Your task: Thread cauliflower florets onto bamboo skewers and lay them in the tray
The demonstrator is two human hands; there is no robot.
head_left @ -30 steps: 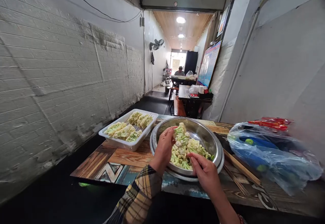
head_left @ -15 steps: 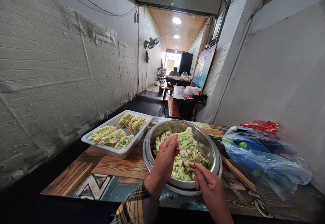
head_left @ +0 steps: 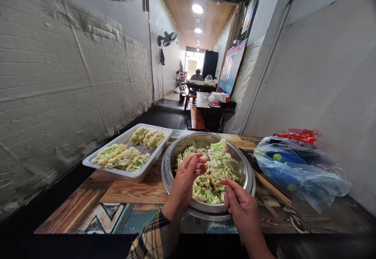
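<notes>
One skewer [head_left: 225, 173] of cauliflower [head_left: 219, 153], pinched by the right hand [head_left: 241, 202] over the near-right rim of the bowl [head_left: 236, 154], seems part-loaded; the loosely curled, apparently empty left hand [head_left: 187, 174] likely needs another floret [head_left: 210, 196].

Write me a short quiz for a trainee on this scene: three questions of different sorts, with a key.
1. True or false: the white rectangular plastic tray stands to the right of the round silver metal basin.
2. What does the right hand pinch, and what is on it?
3. Fill in the gap: the yellow-and-black cloth sleeve behind the left hand has a ____ pattern.

Key:
1. False; it stands to the left.
2. A thin brown wooden skewer, with pale green-and-white cauliflower pieces on it.
3. Checked (plaid).
</notes>
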